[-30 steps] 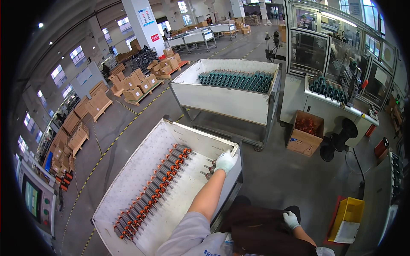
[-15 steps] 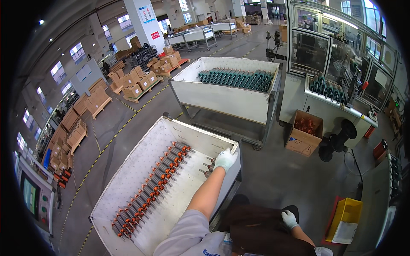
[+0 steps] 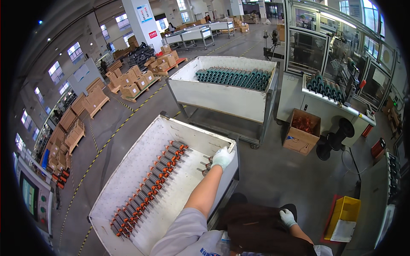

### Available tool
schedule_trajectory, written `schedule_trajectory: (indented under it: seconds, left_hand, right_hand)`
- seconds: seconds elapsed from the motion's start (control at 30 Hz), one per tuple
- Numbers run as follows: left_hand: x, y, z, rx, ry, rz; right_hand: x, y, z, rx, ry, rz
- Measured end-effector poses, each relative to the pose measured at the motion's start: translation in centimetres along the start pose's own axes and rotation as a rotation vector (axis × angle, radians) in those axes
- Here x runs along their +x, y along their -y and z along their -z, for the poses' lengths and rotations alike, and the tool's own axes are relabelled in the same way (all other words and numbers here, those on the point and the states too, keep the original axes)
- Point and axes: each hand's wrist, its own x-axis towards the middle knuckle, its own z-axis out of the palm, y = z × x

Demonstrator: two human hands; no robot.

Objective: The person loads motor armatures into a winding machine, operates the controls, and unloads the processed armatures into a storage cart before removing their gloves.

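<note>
Left hand (image 3: 222, 158) gloved in white, stretched out along a bare forearm to the far right corner of a white cart (image 3: 128, 183), fingers curled over the cart's rim; whether closed on one of the short rods (image 3: 204, 164) lying just left of the palm, cannot tell. Right hand (image 3: 287, 216) also gloved in white, low at the near right, resting loosely curled on a dark bag (image 3: 256, 226) by the body, holding nothing that shows. Inside the cart, a long row of rods (image 3: 149, 187) with orange collars and dark metal shafts, laid side by side in a diagonal line from the near left corner up toward the far right, ending near the left hand. Farther off, a second white cart (image 3: 222, 96) on a grey frame, loaded with a row of teal rollers (image 3: 232, 78). To its right, a machine enclosure (image 3: 324, 51) with glass panels, more teal rollers (image 3: 326, 87) on its ledge. On the floor beside it, an open cardboard box (image 3: 301, 136) with reddish parts inside, then a black spool (image 3: 335, 136). Near right, a yellow bin (image 3: 346, 215) on the floor. Far left, stacked cardboard boxes (image 3: 128, 83) on pallets along yellow floor lines
</note>
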Motion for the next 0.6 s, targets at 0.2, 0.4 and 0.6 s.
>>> schedule_trajectory:
  seconds: [0.2, 0.4, 0.6]
  left_hand:
    - [-0.4, -0.5, 0.4, 0.0, 0.017, -0.001]
    - [-4.3, -4.5, -1.0, 0.083, -0.451, -0.37]
    - [-13.6, -8.7, -9.7, -0.614, -0.116, -0.568]
  right_hand:
    - [0.1, -0.4, -0.2, 0.013, 0.005, -0.005]
    - [2.0, 2.0, 1.6, 0.808, 0.04, 0.053]
    - [-7.5, 30.0, 9.2, 1.355, 0.276, 0.169]
